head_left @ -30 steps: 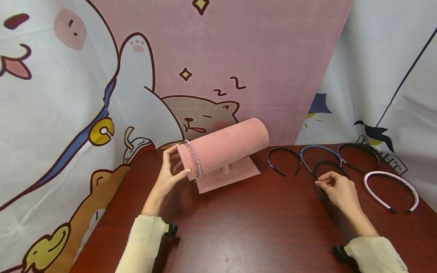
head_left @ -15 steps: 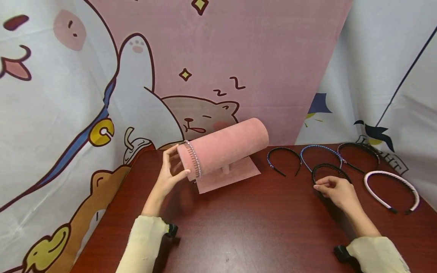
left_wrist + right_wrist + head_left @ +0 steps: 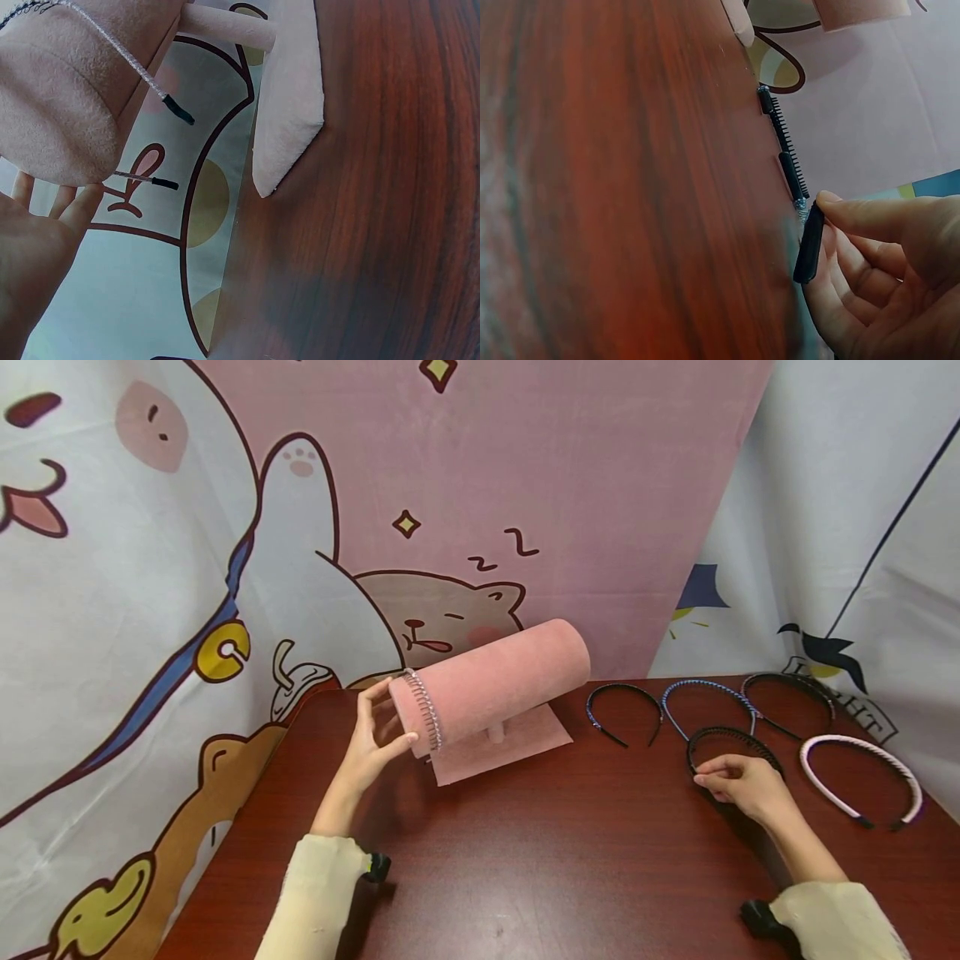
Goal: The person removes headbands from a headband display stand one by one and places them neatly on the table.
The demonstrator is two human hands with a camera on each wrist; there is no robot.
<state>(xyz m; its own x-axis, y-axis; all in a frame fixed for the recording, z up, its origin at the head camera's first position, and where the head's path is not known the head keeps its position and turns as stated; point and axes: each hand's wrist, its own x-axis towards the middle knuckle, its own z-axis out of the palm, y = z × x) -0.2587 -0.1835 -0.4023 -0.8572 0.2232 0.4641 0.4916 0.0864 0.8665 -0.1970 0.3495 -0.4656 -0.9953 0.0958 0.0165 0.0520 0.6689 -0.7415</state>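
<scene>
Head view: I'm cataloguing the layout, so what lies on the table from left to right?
Left hand → pink velvet cylinder stand carrying a toothed silver headband → plain black headband → right hand pinching a black toothed headband → white-pink headband.

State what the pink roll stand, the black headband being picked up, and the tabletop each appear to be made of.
Pink roll stand: apparently velvet or flocked fabric, matte and fuzzy. Black headband, pinched by the right hand: probably plastic, smooth, slightly glossy tip, with comb teeth. Tabletop: wood or wood-look laminate, reddish grain lines with a sheen.
</scene>
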